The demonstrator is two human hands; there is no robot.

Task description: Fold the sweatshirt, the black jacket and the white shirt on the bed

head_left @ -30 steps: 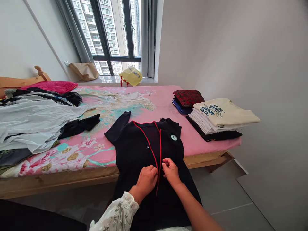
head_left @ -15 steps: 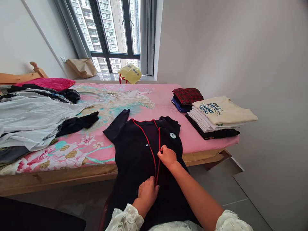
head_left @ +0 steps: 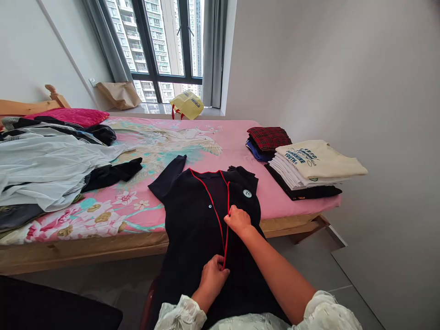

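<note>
Cream folded T-shirt print reads "SHINE YOUTH" (line above it too small to read). Yellow bag has dark print, also illegible.

- pale grey plaster wall
- tall black-framed window overlooking high-rise towers
- long grey fabric curtain
- grey tile floor
- pale wooden bed frame

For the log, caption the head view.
Left hand and right hand hold a red-piped black top on a pink bedsheet.
</note>
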